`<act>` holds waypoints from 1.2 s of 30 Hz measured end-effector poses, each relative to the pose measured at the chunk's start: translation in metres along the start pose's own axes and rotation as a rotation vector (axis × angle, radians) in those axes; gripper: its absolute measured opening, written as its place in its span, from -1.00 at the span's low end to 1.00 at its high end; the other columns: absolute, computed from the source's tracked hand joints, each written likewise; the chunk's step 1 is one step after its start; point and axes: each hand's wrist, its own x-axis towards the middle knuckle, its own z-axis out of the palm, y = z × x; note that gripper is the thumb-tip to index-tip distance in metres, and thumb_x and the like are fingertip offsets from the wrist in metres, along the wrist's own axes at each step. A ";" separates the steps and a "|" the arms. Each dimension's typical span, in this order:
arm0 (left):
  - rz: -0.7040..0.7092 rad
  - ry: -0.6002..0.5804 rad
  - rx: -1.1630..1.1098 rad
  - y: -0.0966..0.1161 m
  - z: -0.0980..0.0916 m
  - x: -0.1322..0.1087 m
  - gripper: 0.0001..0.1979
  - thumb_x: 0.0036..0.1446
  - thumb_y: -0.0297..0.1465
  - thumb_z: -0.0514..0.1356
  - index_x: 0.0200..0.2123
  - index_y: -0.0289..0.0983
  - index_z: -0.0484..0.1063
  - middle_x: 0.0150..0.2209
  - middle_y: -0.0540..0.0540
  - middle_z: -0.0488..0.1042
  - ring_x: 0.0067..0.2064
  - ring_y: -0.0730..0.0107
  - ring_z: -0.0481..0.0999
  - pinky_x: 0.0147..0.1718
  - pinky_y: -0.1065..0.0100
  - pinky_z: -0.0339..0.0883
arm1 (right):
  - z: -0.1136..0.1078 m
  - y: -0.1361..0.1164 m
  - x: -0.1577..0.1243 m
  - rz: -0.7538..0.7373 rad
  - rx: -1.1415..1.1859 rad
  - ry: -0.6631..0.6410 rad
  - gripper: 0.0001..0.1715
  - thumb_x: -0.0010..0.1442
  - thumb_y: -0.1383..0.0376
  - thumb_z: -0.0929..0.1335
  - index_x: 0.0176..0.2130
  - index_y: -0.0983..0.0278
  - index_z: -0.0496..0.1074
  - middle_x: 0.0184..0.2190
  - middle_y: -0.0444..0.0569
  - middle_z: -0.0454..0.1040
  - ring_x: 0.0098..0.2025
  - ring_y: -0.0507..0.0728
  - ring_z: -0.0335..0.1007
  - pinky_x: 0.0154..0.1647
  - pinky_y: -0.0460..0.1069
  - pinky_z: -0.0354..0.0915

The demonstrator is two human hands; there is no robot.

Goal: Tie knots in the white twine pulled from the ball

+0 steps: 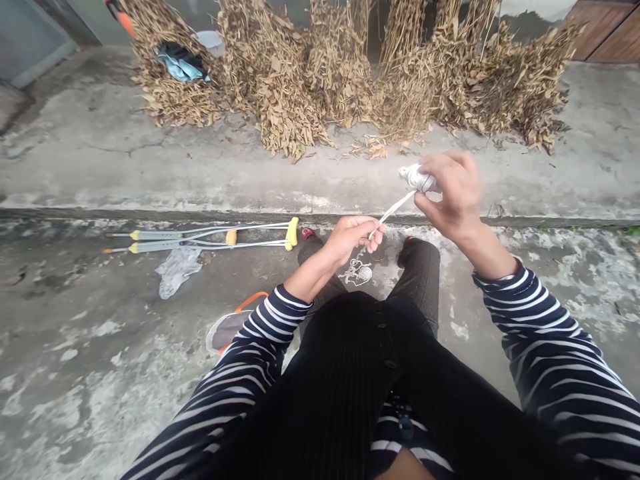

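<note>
Fingers of my right hand [453, 193] are closed around a small bundle of wound white cord [419, 177], and the hand is slightly blurred. A taut stretch of white strands [397, 207] runs from this bundle down to my left hand [353, 237], where thumb and fingers pinch it. Below the left hand, thin white cord hangs down to a loose tangle with a small white ball [364, 274] between my feet. Both hands are in the air in front of my body.
A pair of crutches [210, 237] with yellow pads lies on the concrete at left, beside a clear plastic bag [180, 270]. An orange-trimmed bag [225, 330] sits near my left arm. Dried leafy stalks [295, 80] lean along the wall on a raised ledge [200, 170].
</note>
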 end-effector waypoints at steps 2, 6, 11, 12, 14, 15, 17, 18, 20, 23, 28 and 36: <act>0.011 0.001 -0.005 0.000 0.001 0.000 -0.78 0.17 -0.29 0.35 -0.34 -0.37 0.58 -0.58 0.00 0.48 -0.61 0.58 0.39 -0.60 0.51 0.26 | 0.000 0.000 0.000 0.000 0.002 0.000 -0.54 0.26 0.39 0.34 0.13 0.16 0.47 0.08 0.09 0.56 0.17 0.40 0.43 0.15 0.39 0.47; 0.023 -0.005 0.030 0.001 0.006 -0.004 -0.69 0.18 -0.18 0.39 -0.30 -0.35 0.57 -0.66 0.04 0.43 -0.68 0.59 0.32 -0.65 0.52 0.16 | 0.000 -0.001 -0.003 0.025 0.006 -0.017 -0.54 0.27 0.38 0.34 0.14 0.14 0.46 0.07 0.10 0.56 0.19 0.41 0.41 0.14 0.39 0.47; 0.045 -0.013 0.067 0.002 0.012 -0.005 -0.61 0.16 -0.11 0.41 -0.23 -0.36 0.57 -0.70 0.06 0.41 -0.71 0.56 0.30 -0.67 0.49 0.16 | 0.000 -0.005 -0.004 0.046 0.006 -0.041 -0.51 0.25 0.38 0.36 0.16 0.14 0.45 0.09 0.11 0.55 0.20 0.42 0.41 0.15 0.39 0.47; 0.046 -0.010 0.078 0.001 0.013 -0.005 -0.60 0.17 -0.11 0.41 -0.22 -0.36 0.57 -0.70 0.06 0.41 -0.72 0.56 0.30 -0.67 0.49 0.17 | 0.000 -0.005 -0.004 0.042 0.011 -0.035 -0.52 0.26 0.38 0.36 0.16 0.14 0.45 0.10 0.11 0.55 0.19 0.41 0.41 0.16 0.40 0.46; 0.050 -0.001 0.089 0.001 0.014 -0.005 -0.60 0.19 -0.10 0.39 -0.22 -0.36 0.56 -0.70 0.06 0.41 -0.71 0.56 0.31 -0.66 0.49 0.19 | 0.001 -0.005 -0.005 0.032 0.020 -0.020 -0.52 0.26 0.38 0.35 0.15 0.14 0.45 0.10 0.10 0.54 0.19 0.41 0.41 0.18 0.41 0.45; 0.055 0.002 0.084 0.001 0.015 -0.005 -0.62 0.21 -0.10 0.37 -0.23 -0.36 0.56 -0.68 0.05 0.43 -0.69 0.56 0.34 -0.65 0.50 0.21 | 0.002 -0.005 -0.005 0.032 0.022 -0.020 -0.51 0.26 0.38 0.35 0.16 0.14 0.45 0.10 0.10 0.54 0.19 0.41 0.41 0.19 0.41 0.44; 0.068 0.006 0.053 0.001 0.016 -0.005 -0.66 0.24 -0.14 0.34 -0.28 -0.35 0.54 -0.59 -0.01 0.52 -0.61 0.52 0.46 -0.61 0.50 0.28 | 0.003 -0.005 -0.007 0.045 0.028 -0.031 -0.49 0.26 0.38 0.34 0.18 0.12 0.44 0.08 0.09 0.55 0.20 0.41 0.41 0.20 0.42 0.44; 0.069 0.009 0.033 0.001 0.016 -0.005 -0.68 0.25 -0.17 0.33 -0.31 -0.35 0.52 -0.53 -0.05 0.56 -0.55 0.50 0.52 -0.58 0.50 0.31 | 0.003 -0.005 -0.008 0.053 0.032 -0.037 -0.49 0.26 0.37 0.35 0.19 0.12 0.43 0.08 0.10 0.55 0.20 0.41 0.41 0.20 0.42 0.44; 0.047 0.014 -0.003 0.002 0.015 -0.004 -0.72 0.26 -0.24 0.30 -0.38 -0.35 0.49 -0.40 -0.12 0.62 -0.42 0.45 0.62 -0.55 0.51 0.35 | 0.004 -0.006 -0.008 0.059 0.036 -0.044 -0.50 0.27 0.36 0.35 0.18 0.11 0.44 0.08 0.10 0.55 0.19 0.41 0.42 0.19 0.41 0.45; -0.037 -0.011 -0.016 0.001 0.012 0.000 -0.79 0.26 -0.34 0.26 -0.40 -0.35 0.48 -0.42 -0.11 0.60 -0.43 0.49 0.59 -0.57 0.52 0.30 | 0.004 -0.007 -0.007 0.020 0.034 -0.033 -0.55 0.29 0.35 0.35 0.16 0.12 0.45 0.09 0.10 0.55 0.19 0.40 0.43 0.20 0.39 0.45; -0.171 -0.149 0.089 0.000 0.005 0.008 -0.92 0.24 -0.48 0.22 -0.30 -0.36 0.49 -0.59 0.01 0.48 -0.61 0.59 0.40 -0.63 0.54 0.16 | 0.012 -0.009 -0.005 -0.035 0.050 -0.027 -0.63 0.35 0.32 0.32 0.13 0.15 0.46 0.11 0.08 0.56 0.20 0.37 0.43 0.17 0.35 0.47; -0.233 -0.334 0.142 0.027 -0.006 -0.001 -0.92 0.20 -0.43 0.24 -0.34 -0.33 0.45 -0.59 -0.03 0.52 -0.61 0.56 0.45 -0.63 0.54 0.14 | 0.027 0.002 -0.020 -0.130 0.192 -0.071 -0.70 0.35 0.33 0.32 0.07 0.18 0.45 0.05 0.08 0.59 0.13 0.34 0.46 0.04 0.28 0.48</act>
